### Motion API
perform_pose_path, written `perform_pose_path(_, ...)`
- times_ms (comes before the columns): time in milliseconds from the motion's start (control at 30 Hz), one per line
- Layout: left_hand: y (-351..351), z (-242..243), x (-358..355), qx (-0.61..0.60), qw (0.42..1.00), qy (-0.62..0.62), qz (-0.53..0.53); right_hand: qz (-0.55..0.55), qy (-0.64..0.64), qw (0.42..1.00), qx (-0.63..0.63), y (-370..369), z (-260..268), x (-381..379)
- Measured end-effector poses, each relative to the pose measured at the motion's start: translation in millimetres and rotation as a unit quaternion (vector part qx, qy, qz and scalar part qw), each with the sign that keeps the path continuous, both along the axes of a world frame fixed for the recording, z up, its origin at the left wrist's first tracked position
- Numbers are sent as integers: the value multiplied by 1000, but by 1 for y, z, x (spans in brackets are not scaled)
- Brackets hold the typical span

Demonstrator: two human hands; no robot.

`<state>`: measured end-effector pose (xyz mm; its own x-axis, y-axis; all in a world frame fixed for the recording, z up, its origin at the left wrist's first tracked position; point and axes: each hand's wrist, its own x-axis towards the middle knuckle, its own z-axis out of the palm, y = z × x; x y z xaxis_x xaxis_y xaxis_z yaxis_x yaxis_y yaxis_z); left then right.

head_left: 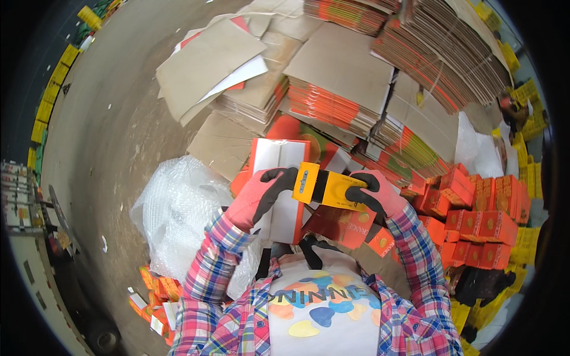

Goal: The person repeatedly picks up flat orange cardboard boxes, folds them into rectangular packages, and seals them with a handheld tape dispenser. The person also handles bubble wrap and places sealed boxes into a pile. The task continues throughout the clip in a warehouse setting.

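A yellow printed cardboard box (340,189) with a black middle band is held between both hands above the floor. My left hand (265,196), in a pink glove with dark palm and fingers, grips its left end. Its right end is gripped by my right hand (378,193), gloved the same way, thumb and fingers on the yellow face. Below and behind the box stands a white carton with orange edges (281,155). An orange printed carton (340,224) lies just under the yellow box. What the yellow box contains is hidden.
Clear bubble wrap (178,213) lies heaped at left. Flattened cardboard cartons (340,66) are stacked ahead. Small orange boxes (481,222) are piled at right, others (162,289) at lower left. Yellow crates (527,244) line the right edge, where another person (512,109) is seen.
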<state>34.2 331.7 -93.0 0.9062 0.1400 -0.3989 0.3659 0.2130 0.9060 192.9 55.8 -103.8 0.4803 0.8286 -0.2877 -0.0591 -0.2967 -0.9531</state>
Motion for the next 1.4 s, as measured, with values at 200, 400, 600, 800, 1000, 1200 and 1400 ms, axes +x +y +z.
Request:
perform_pose_path(200, 114, -53, -61, 444, 889, -47, 107, -29, -235, 966, -106, 46, 66, -57)
perform_pose_path(400, 175, -108, -89, 553, 832, -34, 25, 20, -216, 946, -240, 51, 61, -58)
perform_pose_path(600, 121, -209, -68, 487, 872, 19, 46, 15, -345, 899, -268, 60, 48, -50)
perform_pose_path(800, 47, -217, -30, 347, 912, 218, 36, 46, -386, 834, -392, 68, 41, -41)
perform_pose_path(1000, 26, -103, -2, 504, 854, -111, 63, 37, -413, 835, -362, 59, 30, -46)
perform_pose_path(1200, -6, -84, 0, 657, 734, -63, -164, -1, -293, 907, -304, 11, 7, -24)
perform_pose_path(1400, -1, -77, -4, 664, 723, -48, -185, -6, -189, 923, -335, -57, -72, -3)
